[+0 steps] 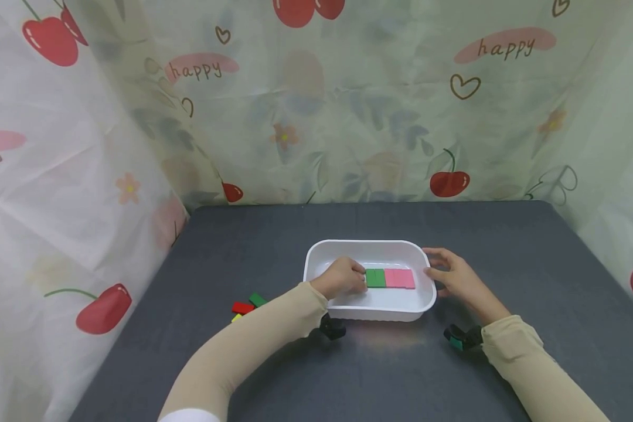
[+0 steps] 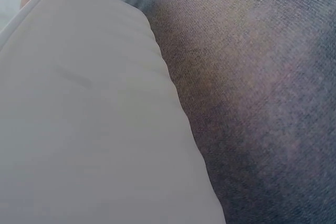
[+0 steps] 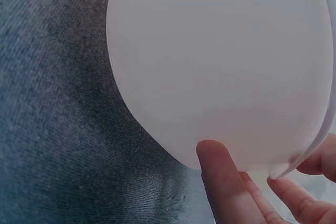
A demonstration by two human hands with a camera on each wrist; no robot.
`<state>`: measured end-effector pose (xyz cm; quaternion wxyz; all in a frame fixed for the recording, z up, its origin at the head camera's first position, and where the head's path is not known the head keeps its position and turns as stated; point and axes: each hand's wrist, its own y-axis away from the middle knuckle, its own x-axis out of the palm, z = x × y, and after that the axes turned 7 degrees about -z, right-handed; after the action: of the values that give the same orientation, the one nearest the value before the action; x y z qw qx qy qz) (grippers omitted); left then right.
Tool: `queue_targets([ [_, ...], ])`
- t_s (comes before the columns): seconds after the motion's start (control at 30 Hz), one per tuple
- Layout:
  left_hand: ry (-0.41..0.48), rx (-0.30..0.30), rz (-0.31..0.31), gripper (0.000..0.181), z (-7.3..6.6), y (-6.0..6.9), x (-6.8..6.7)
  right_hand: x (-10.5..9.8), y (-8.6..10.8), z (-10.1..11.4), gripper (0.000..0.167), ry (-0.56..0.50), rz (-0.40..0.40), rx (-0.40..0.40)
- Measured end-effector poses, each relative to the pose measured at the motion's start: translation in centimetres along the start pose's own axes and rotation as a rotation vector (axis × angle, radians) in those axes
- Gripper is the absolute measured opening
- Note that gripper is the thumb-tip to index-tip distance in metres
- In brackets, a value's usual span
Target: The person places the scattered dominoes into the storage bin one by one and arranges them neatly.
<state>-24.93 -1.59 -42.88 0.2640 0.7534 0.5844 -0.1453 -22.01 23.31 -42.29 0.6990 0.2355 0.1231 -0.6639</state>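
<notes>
A white tray [image 1: 369,314] stands on the dark table, with a row of flat blocks inside it. The left part of the row is green blocks [image 1: 375,278]; the right part is pink blocks [image 1: 400,279]. My left hand [image 1: 343,276] reaches in over the tray's left side, its bent fingers at the left end of the green blocks. Whether they pinch a block is hidden. At the tray's right end my right hand [image 1: 451,275] holds the rim; in the right wrist view its fingers [image 3: 223,174] touch the tray's wall and rim.
Loose blocks lie left of the tray, partly behind the left sleeve: a red block [image 1: 242,308], a green block [image 1: 257,299] and a yellow block [image 1: 236,317]. Black wrist bands [image 1: 332,327] sit at both wrists. A printed curtain [image 1: 316,117] surrounds the dark table [image 1: 390,375].
</notes>
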Motion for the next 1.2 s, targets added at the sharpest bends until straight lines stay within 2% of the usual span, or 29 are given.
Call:
queue_targets([
  [0.17,-0.001,0.015,0.006,0.043,-0.2,0.2,-0.9,0.1,0.1,0.0,0.06,0.002,-0.008,-0.006],
  [0.3,0.095,-0.022,0.042,0.041,-0.7,0.6,-2.7,0.2,0.1,0.0,0.06,0.008,-0.011,-0.005],
  [0.4,0.174,-0.031,0.087,0.04,-1.1,1.4,-4.8,0.2,0.1,0.0,0.06,0.014,-0.01,0.003],
  [0.47,0.188,0.005,0.112,0.04,-1.1,2.2,-6.4,0.2,0.0,0.1,0.06,0.016,-0.009,0.012],
  [0.67,0.199,0.099,0.087,0.04,-0.3,5.5,-11.7,0.1,-0.1,0.1,0.06,0.008,0.002,0.02],
  [0.8,0.199,0.117,0.013,0.045,1.3,7.5,-14.9,0.0,-0.1,0.0,0.06,-0.002,0.014,0.017],
  [0.9,0.169,0.107,-0.055,0.046,3.2,8.6,-16.7,-0.1,-0.1,0.0,0.06,-0.005,0.016,0.018],
  [0.97,0.152,0.1,-0.076,0.047,4.8,9.2,-17.6,-0.1,-0.1,0.0,0.06,-0.008,0.02,0.013],
  [1.07,0.154,0.077,-0.088,0.047,7.2,9.7,-18.3,-0.2,-0.1,-0.1,0.06,-0.012,0.022,0.01],
  [1.2,0.088,0.027,-0.116,0.046,10.0,10.0,-18.0,-0.1,-0.1,-0.1,0.06,-0.018,0.027,0.005],
])
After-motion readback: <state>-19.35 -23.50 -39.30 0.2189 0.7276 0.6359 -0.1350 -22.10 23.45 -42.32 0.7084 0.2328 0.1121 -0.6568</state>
